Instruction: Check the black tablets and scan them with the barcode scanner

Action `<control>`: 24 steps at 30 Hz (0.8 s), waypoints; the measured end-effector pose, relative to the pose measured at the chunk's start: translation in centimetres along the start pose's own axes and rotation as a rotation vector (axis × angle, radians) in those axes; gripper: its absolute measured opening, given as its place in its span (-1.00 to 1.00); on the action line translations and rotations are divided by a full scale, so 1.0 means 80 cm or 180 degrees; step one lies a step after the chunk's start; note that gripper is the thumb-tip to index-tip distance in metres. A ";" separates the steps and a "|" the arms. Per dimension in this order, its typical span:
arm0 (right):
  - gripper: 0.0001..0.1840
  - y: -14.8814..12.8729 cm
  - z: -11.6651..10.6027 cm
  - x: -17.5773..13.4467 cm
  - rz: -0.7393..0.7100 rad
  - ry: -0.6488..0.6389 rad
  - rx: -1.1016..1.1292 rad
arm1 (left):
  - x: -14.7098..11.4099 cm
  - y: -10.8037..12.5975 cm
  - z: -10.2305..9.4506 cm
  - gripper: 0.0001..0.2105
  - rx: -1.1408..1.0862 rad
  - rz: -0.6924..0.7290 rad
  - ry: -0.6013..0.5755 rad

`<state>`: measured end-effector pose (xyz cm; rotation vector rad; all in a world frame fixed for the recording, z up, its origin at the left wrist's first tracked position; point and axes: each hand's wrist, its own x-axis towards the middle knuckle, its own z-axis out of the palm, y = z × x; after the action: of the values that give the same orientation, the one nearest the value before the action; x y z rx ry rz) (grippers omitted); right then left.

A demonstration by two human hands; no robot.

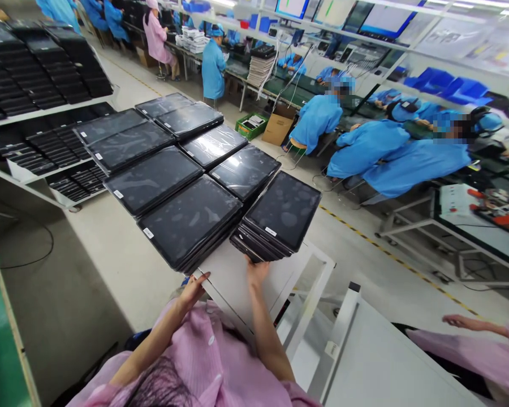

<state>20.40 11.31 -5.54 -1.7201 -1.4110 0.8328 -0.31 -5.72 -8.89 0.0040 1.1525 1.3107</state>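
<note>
My left hand (196, 287) is closed on the near edge of a white cart top (224, 277), beside the lower corner of a tablet stack (190, 223). Against the near side of another stack of tablets (283, 212) is my right hand (257, 273), its fingers partly hidden at the bottom of the stack. These tablets are black, with film on their screens and a small white label near one edge. Farther along the cart lie several more tablet stacks (155, 175) in two rows, screens up.
At the left stands a shelved rack (46, 113) packed with dark devices. Another white cart (382, 350) is close on my right, with a person's hand (462, 322) beyond it. Workers in blue coats (318, 118) sit along a bench. A green crate (251, 125) stands on the floor.
</note>
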 end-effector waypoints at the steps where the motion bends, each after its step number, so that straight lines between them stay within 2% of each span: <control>1: -0.35 -0.001 0.002 0.003 0.0007 -0.0014 -0.0014 | 0.000 0.000 -0.001 -0.50 0.0006 0.0017 -0.0034; 4: -0.38 -0.001 0.006 0.013 0.0074 -0.0076 -0.0072 | 0.000 -0.002 -0.004 -0.53 0.0037 0.0024 -0.0083; 11: -0.23 -0.001 0.012 0.021 0.0170 -0.0079 -0.0239 | -0.004 -0.001 -0.002 -0.48 0.0063 0.0025 0.0013; 20: -0.34 -0.033 0.006 0.028 0.0363 -0.0072 -0.0343 | -0.003 0.003 -0.001 -0.49 0.0018 -0.0041 0.0014; 24: -0.35 -0.036 0.006 0.029 0.0387 -0.0002 -0.0328 | 0.001 -0.002 -0.005 -0.53 -0.0083 0.0048 -0.0009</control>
<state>19.02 14.02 -3.38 -1.8997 -1.3818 0.8386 -0.44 -5.95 -9.26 -0.0044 1.1348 1.3387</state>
